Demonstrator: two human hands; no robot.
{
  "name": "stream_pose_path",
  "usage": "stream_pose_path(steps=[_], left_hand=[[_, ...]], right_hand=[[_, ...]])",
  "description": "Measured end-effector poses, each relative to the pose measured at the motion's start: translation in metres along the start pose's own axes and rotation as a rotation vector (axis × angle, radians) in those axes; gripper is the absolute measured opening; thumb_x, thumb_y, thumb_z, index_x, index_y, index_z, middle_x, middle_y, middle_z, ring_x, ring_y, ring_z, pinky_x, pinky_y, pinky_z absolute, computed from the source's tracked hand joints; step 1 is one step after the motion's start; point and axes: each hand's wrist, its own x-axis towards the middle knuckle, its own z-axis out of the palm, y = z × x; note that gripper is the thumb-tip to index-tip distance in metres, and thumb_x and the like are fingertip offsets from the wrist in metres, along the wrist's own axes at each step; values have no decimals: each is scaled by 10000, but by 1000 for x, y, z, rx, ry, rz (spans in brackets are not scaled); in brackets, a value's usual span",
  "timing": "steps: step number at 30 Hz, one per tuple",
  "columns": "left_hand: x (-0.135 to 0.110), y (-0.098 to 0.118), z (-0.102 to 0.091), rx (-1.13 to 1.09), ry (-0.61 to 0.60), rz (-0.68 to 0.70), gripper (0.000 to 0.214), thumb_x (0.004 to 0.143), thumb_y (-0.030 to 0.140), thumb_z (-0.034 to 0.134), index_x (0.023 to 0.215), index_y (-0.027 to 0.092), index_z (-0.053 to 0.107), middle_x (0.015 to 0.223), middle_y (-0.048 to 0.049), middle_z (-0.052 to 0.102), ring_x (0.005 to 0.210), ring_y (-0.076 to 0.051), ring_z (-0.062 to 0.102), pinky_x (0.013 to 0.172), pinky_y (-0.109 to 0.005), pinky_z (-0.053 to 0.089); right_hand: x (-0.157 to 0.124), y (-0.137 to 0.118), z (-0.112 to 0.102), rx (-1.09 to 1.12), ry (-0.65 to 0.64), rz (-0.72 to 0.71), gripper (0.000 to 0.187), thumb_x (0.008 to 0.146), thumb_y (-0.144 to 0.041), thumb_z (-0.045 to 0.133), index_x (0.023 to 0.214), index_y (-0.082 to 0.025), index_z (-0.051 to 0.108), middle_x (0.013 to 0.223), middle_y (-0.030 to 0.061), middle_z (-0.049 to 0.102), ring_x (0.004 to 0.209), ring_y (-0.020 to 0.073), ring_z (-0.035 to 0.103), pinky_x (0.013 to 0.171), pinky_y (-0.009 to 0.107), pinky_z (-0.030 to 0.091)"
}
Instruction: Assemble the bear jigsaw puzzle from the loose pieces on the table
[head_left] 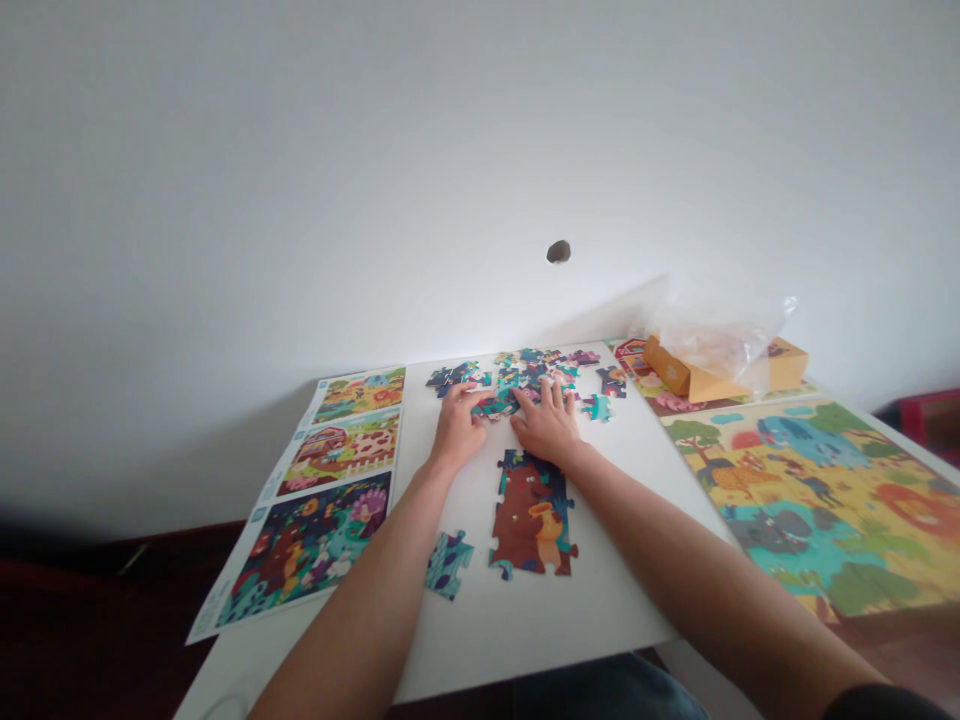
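My left hand [459, 428] rests at the left side of a heap of loose jigsaw puzzle pieces [531, 372], its thumb and index finger apart. Over the near right part of that heap lies my right hand [550, 428], fingers spread; the pieces under its fingertips are partly hidden. Neither hand visibly grips a piece. Just below my hands is a joined puzzle section [529, 515] showing a brown bear with a yellow horn. A single teal piece [448, 563] with dark spots lies to its left, beside my left forearm.
A sheet with three printed pictures [306, 482] lies along the table's left edge. On the right is a completed-looking animal picture [817, 500]. Behind it sit a yellow box [675, 370] and a clear plastic bag [720, 325]. The white wall [375, 200] has a hole.
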Motion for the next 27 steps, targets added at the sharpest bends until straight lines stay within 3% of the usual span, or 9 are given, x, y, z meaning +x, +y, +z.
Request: stream_pose_path(steps=[4,7,14,16,18,21,24,27], left_hand=[[1,-5,-4,72,57,-114,535,687,-51,484,1037,237,769,1225,-54,602,1160,-218,568,1073,-365,468],[0,-6,-7,195,26,-226,428,721,-6,555,913,285,803,1246,-31,626,1147,-260,549,1043,-425,465],[-1,-1,-11,280,-39,-351,375,767,80,593,941,340,801,1302,-21,618,1192,-317,493,941,-477,477],[-1,0,-11,276,-44,-359,370,770,89,587,944,337,800,1308,-29,611,1196,-321,487,947,-485,470],[-1,0,-10,274,-46,-358,371,765,91,583,937,339,798,1309,-34,606,1203,-328,480,953,-496,463],[-2,-1,-10,260,-43,-351,364,752,82,582,917,325,798,1297,-42,608,1201,-330,481,976,-510,442],[-4,-1,-10,230,-35,-324,354,753,71,580,893,313,798,1292,-44,609,1202,-337,485,985,-527,433],[-4,0,-9,178,-22,-242,395,740,32,574,909,308,801,1277,-44,622,1204,-327,495,998,-511,441]], right_hand=[[1,0,1,9,24,24,555,947,-496,417,1485,-356,404,1630,107,193,1496,379,114,1159,571,92],[1,1,1,13,37,28,550,940,-487,436,1468,-333,434,1628,118,190,1490,396,122,1154,572,102],[-3,-3,-7,-24,66,47,511,922,-464,488,1393,-271,527,1610,151,214,1471,430,138,1124,621,134],[-6,-7,-17,-39,94,18,484,906,-441,518,1334,-223,580,1568,183,284,1449,425,201,1121,597,188],[-10,-10,-29,-31,105,-48,457,904,-417,523,1301,-205,602,1454,193,436,1360,381,375,1089,522,301],[-20,-13,-46,41,-33,-236,450,886,-445,560,1267,-213,621,1207,138,625,1112,285,596,949,382,450],[-29,-13,-53,9,-167,-401,652,729,-579,725,1279,-247,616,1149,115,664,1022,298,642,870,371,483],[-30,-9,-49,-44,-240,-433,725,656,-636,773,1251,-245,633,1108,122,685,1005,317,655,833,371,491]])
